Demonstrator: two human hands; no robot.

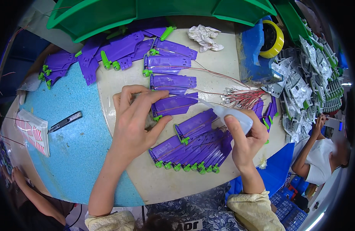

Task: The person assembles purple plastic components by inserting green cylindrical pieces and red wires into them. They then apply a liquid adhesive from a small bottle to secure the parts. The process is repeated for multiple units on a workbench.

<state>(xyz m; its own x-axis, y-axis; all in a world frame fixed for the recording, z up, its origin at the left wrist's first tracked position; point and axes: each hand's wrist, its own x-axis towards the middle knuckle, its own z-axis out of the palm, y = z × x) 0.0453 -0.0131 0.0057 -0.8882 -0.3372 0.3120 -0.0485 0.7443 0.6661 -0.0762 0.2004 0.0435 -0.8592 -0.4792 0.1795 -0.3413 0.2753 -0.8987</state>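
My left hand (135,119) holds the left end of a purple plastic part (175,104) with a green knob, thumb at its lower edge and fingers at its upper edge. The part lies on the table. My right hand (246,140) is closed around a translucent white squeeze bottle (239,119). Its thin nozzle points left, its tip close to the purple part's right end; whether they touch I cannot tell. Just above lies a similar purple part (173,81) with a thin wire. Below, another purple part (196,123) lies near a fanned row of purple parts (189,150).
Red wires with silvery ends (244,97) lie bunched at right, near grey plastic parts (296,90). A blue tape dispenser (252,57) holds a yellow roll. Green bins (162,9) line the back, by crumpled tissue (205,37). A black cutter (65,122) lies left. Other people sit both sides.
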